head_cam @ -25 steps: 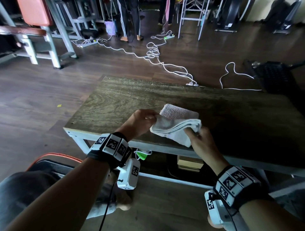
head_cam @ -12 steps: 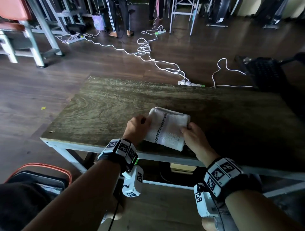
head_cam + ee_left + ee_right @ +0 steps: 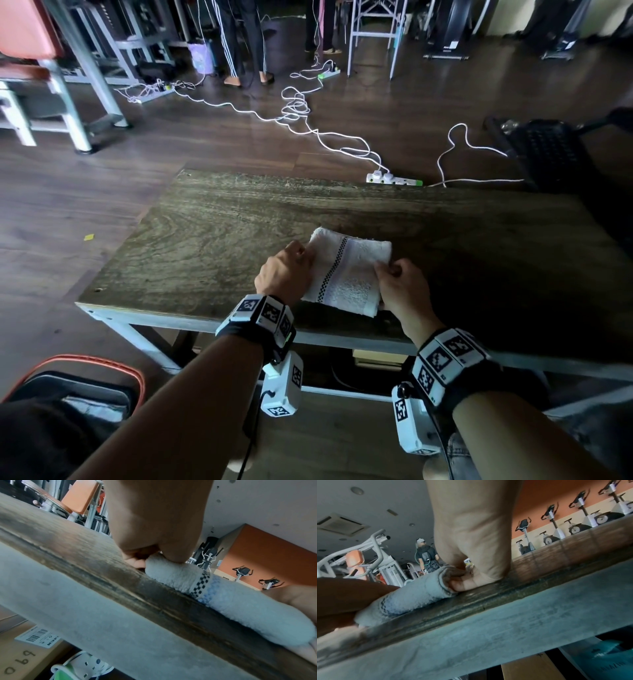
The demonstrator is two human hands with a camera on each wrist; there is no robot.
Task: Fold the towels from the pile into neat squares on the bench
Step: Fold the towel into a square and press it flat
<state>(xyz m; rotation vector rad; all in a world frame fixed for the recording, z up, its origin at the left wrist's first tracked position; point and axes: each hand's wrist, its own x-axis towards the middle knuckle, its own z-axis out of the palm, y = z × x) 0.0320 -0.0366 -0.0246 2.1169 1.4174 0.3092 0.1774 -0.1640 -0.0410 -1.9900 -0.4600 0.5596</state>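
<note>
A white towel (image 3: 346, 270) with a black checkered stripe lies folded into a small square near the front edge of the wooden bench (image 3: 205, 240). My left hand (image 3: 286, 272) pinches the towel's left edge, thumb on top, as the left wrist view shows on the towel (image 3: 223, 596). My right hand (image 3: 399, 284) grips the right edge with curled fingers tucked between the folded layers of the towel (image 3: 412, 595). Both hands rest on the bench top (image 3: 539, 566). No pile of towels is in view.
White cables and a power strip (image 3: 394, 178) lie on the floor beyond the bench. A black basket (image 3: 541, 150) stands at the right, an orange-rimmed bag (image 3: 85, 380) by my left knee. Cardboard boxes (image 3: 25, 655) sit under the bench. People stand at the back.
The towel was held up half-folded a second ago. It has since been laid flat on the bench as a square, and both hands stay at its side edges.
</note>
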